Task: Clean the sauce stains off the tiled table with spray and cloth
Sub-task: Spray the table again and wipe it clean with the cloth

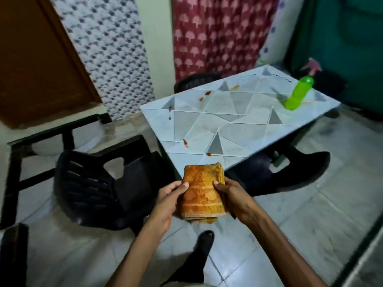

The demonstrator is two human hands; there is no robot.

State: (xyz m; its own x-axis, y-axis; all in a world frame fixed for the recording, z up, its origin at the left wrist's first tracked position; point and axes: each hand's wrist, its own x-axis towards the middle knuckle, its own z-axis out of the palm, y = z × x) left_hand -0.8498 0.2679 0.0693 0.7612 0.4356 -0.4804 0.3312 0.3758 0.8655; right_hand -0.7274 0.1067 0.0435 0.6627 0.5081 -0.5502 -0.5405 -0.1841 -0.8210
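Note:
A folded orange patterned cloth (202, 191) is held in front of me, above the floor and just short of the table's near corner. My left hand (169, 200) grips its left edge with the thumb on top. My right hand (233, 198) grips its right edge the same way. The tiled table (238, 125) has a grey and white triangle pattern. Red sauce stains (185, 142) dot its left and near parts. A green spray bottle (298, 93) with a pink trigger head stands near the table's far right corner.
Dark plastic chairs stand at the table's left (97, 183), right (290, 168) and far side (196, 80). A low black-framed table (51, 137) is at the left. Curtains and a wooden door are behind. My foot (199, 257) is on the tiled floor.

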